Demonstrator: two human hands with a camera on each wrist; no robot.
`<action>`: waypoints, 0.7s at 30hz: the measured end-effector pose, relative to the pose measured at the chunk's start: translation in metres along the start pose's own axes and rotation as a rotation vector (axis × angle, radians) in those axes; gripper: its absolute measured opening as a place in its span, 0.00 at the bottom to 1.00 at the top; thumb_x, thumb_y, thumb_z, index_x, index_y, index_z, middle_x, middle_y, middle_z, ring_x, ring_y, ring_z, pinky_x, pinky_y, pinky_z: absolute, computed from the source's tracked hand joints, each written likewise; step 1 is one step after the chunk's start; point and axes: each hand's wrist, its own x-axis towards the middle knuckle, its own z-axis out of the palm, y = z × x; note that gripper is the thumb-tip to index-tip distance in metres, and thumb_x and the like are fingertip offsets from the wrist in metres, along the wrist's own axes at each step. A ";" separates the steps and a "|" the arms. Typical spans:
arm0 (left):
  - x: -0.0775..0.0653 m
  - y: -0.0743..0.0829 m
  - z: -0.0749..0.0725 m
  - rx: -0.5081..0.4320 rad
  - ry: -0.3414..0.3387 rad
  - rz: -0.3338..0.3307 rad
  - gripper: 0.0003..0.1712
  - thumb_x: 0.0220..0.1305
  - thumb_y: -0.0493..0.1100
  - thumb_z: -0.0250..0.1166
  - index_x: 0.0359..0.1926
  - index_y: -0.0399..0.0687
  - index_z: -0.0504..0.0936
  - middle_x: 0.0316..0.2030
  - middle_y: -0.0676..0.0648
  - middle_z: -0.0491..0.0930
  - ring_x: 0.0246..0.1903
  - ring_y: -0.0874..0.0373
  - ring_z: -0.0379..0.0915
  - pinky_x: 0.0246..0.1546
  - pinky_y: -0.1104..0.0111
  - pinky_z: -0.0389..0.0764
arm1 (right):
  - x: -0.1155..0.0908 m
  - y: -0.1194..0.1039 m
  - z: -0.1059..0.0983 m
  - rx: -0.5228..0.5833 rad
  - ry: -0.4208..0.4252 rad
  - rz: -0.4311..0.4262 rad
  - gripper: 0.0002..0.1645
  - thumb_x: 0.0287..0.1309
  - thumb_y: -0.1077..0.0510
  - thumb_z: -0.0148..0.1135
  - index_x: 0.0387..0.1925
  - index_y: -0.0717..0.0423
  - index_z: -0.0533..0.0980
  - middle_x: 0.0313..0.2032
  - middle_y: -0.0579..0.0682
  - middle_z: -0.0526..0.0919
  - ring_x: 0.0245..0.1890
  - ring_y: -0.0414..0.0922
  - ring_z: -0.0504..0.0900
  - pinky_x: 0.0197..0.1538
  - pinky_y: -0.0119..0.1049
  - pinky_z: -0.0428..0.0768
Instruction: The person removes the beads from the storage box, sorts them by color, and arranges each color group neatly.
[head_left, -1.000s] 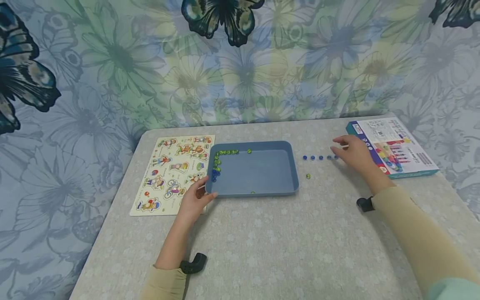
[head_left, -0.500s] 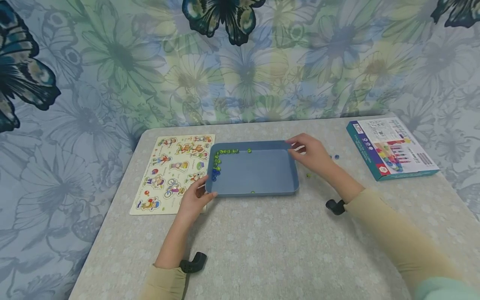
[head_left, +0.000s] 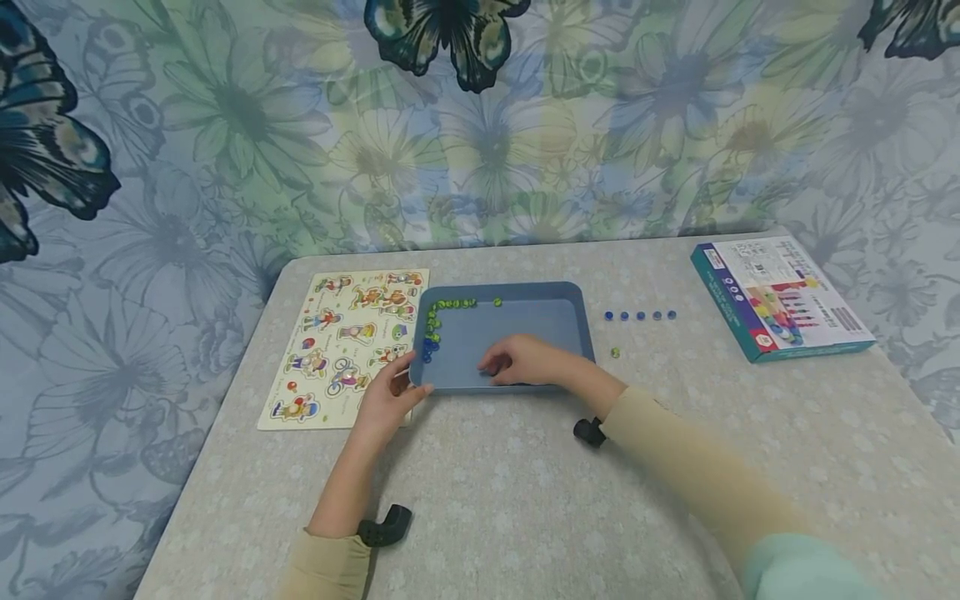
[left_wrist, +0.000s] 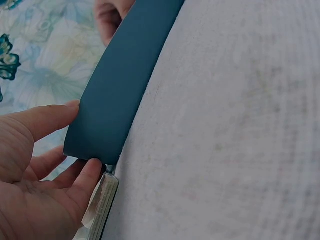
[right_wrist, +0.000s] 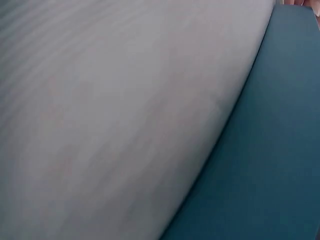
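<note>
A blue tray lies mid-table, with small green beads along its far and left walls and blue beads in its left part. My left hand holds the tray's near left corner; in the left wrist view its thumb and fingers are on the walls at that corner. Inside the tray, close to the near wall, is my right hand, fingers curled and pointing down. I cannot tell whether a bead is between its fingertips. The right wrist view has only the tray's outer wall and the tablecloth.
Right of the tray runs a row of several blue beads, with one green bead nearer me. A flat picture board lies left of the tray, partly behind my left hand. A boxed set lies at the back right.
My right hand has moved left from the far end of the blue bead row, over the tray's right edge, down into the tray. The left hand has stayed at the corner.
</note>
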 end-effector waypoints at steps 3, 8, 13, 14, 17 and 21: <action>0.000 0.001 0.001 -0.006 0.009 0.003 0.38 0.60 0.42 0.66 0.69 0.49 0.60 0.67 0.42 0.59 0.65 0.47 0.57 0.57 0.58 0.72 | 0.013 -0.006 0.008 0.021 -0.019 0.010 0.15 0.54 0.61 0.66 0.46 0.54 0.81 0.39 0.46 0.84 0.39 0.37 0.80 0.41 0.29 0.79; 0.000 0.001 0.003 -0.018 0.011 0.012 0.38 0.60 0.40 0.65 0.69 0.48 0.60 0.66 0.42 0.60 0.64 0.47 0.59 0.55 0.58 0.73 | 0.029 -0.013 0.017 0.070 -0.043 -0.015 0.12 0.55 0.64 0.64 0.43 0.57 0.82 0.39 0.46 0.84 0.39 0.36 0.81 0.41 0.28 0.79; 0.000 0.001 0.003 -0.022 0.007 0.015 0.38 0.60 0.40 0.65 0.69 0.48 0.60 0.65 0.42 0.61 0.63 0.47 0.60 0.55 0.58 0.73 | 0.036 -0.017 0.023 0.081 -0.054 -0.028 0.10 0.55 0.67 0.62 0.39 0.57 0.83 0.37 0.47 0.84 0.37 0.36 0.81 0.41 0.27 0.79; 0.000 0.001 0.003 -0.020 0.007 0.016 0.38 0.60 0.40 0.65 0.69 0.48 0.60 0.66 0.42 0.61 0.63 0.47 0.60 0.55 0.58 0.73 | 0.037 -0.018 0.023 0.077 -0.054 -0.029 0.10 0.55 0.67 0.62 0.39 0.57 0.82 0.37 0.47 0.84 0.37 0.36 0.81 0.41 0.27 0.79; 0.000 0.001 0.002 -0.016 0.002 0.018 0.39 0.60 0.41 0.65 0.69 0.48 0.59 0.66 0.42 0.59 0.64 0.46 0.59 0.56 0.58 0.73 | 0.040 -0.021 0.024 0.058 -0.046 -0.027 0.11 0.55 0.66 0.62 0.41 0.57 0.82 0.37 0.47 0.84 0.36 0.36 0.80 0.40 0.26 0.78; 0.001 0.000 0.001 0.006 0.000 0.023 0.39 0.60 0.43 0.66 0.69 0.49 0.59 0.67 0.43 0.58 0.64 0.45 0.57 0.56 0.58 0.72 | 0.048 -0.027 0.029 0.035 -0.033 -0.005 0.13 0.57 0.64 0.62 0.44 0.56 0.81 0.37 0.46 0.83 0.37 0.36 0.79 0.39 0.26 0.77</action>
